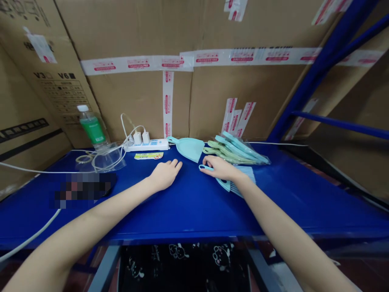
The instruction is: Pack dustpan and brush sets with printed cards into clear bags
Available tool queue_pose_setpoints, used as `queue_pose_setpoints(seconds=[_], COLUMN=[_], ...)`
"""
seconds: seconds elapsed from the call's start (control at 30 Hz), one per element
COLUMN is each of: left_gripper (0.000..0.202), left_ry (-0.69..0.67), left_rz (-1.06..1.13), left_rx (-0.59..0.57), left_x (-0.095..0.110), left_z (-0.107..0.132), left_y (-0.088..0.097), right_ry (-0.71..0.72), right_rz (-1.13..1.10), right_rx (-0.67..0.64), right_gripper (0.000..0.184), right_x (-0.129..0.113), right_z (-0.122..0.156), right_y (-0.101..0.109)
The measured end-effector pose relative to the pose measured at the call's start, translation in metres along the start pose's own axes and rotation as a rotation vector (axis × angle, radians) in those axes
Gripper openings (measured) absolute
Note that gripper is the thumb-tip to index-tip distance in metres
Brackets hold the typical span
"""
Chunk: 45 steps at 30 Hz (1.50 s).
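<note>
My right hand (221, 167) is closed on the handle of a light blue hand brush (245, 175), whose pale bristles spread to the right under my wrist. The looped handle end shows past my fingertips. My left hand (165, 174) rests palm down over the blue table (182, 211), fingers loosely stretched, holding nothing. Beyond and between both hands lies a light blue dustpan (190, 149), its handle pointing left. Just behind my right hand sits a clear bag of light blue and green handled pieces (240, 149), perhaps more brushes.
Along the back left stand a white power strip (154, 144) with plugged chargers and a green-labelled bottle (93, 127). A yellow packet (148, 155), white cables and a pixelated dark object (85, 188) lie leftward. Cardboard boxes (133, 97) wall the back; a blue metal frame (304, 97) rises right.
</note>
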<state>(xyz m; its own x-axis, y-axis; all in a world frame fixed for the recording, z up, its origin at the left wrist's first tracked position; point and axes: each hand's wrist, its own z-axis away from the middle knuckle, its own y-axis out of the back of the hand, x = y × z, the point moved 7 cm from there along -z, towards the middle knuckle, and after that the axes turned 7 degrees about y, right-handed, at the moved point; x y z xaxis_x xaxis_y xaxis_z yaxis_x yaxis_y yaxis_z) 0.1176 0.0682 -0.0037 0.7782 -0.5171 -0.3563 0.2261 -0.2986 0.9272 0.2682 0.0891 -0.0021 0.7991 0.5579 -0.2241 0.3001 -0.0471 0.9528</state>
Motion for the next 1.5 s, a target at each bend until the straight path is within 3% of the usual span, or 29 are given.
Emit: queue_pose_setpoints(seconds=[0.17, 0.33, 0.7, 0.93, 1.0, 1.1, 1.23, 1.33, 1.5], left_gripper=[0.051, 0.036, 0.022, 0.021, 0.022, 0.023, 0.027, 0.034, 0.047], left_ry=[0.014, -0.032, -0.171, -0.299, -0.353, -0.356, -0.110, 0.094, 0.122], left_rz=[0.018, 0.042, 0.015, 0.046, 0.101, 0.185, 0.210, 0.353, 0.514], left_rx=[0.031, 0.048, 0.078, 0.114, 0.175, 0.300, 0.340, 0.330, 0.270], left_x=[0.010, 0.013, 0.010, 0.033, 0.036, 0.019, -0.037, -0.075, -0.081], left_z=[-0.038, -0.046, -0.003, 0.033, 0.045, 0.058, 0.055, 0.046, 0.034], left_y=[0.001, 0.003, 0.006, 0.009, 0.015, 0.024, 0.015, -0.001, -0.024], right_ry=[0.017, 0.023, 0.104, 0.166, 0.183, 0.200, 0.164, 0.101, 0.026], right_rz=[0.001, -0.056, -0.124, -0.096, -0.093, -0.088, -0.073, -0.058, -0.041], right_rx=[0.018, 0.008, 0.052, 0.019, 0.008, -0.003, 0.013, 0.046, 0.120], right_gripper=[0.015, 0.018, 0.020, 0.018, 0.017, 0.017, 0.015, 0.014, 0.017], right_x=[0.000, 0.003, -0.015, -0.043, -0.052, -0.065, -0.073, -0.073, -0.076], right_z=[0.002, 0.002, -0.004, -0.031, -0.040, -0.050, -0.056, -0.061, -0.073], right_y=[0.002, 0.002, 0.014, 0.015, 0.012, 0.004, -0.007, -0.012, -0.013])
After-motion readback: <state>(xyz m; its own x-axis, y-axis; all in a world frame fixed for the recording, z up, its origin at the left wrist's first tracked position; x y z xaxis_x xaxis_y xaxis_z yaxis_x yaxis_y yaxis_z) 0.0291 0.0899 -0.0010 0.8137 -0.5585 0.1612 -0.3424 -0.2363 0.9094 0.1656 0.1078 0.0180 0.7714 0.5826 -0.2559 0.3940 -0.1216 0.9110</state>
